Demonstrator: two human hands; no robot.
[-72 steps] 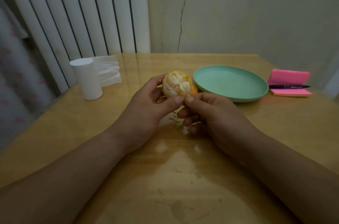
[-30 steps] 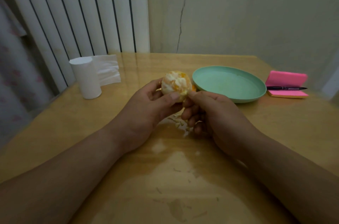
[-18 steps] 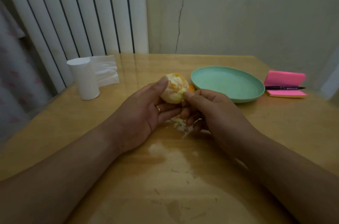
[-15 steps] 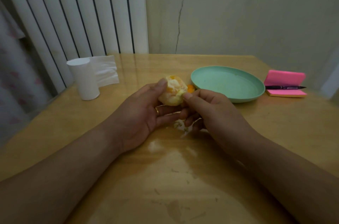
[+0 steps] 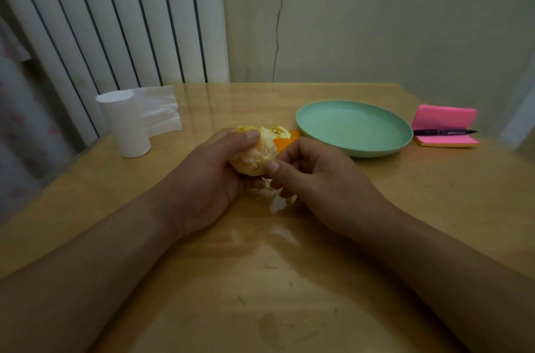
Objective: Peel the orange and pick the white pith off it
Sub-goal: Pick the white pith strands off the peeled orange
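Note:
A peeled orange, pale with white pith over it, sits in my left hand, thumb on top and fingers under it. My right hand is beside it on the right, thumb and forefinger pinched against the orange's lower right side. Whether a pith strand is between those fingertips I cannot tell. Small white pith scraps lie on the table under both hands. Pieces of orange peel lie just behind the fruit.
A mint-green plate stands at the right rear of the wooden table. Pink sticky notes with a black pen lie further right. A white tissue roll stands at the left, near a white radiator.
My left hand has turned the orange and lowered it toward the table. My right fingers have shifted from its front to its lower right side.

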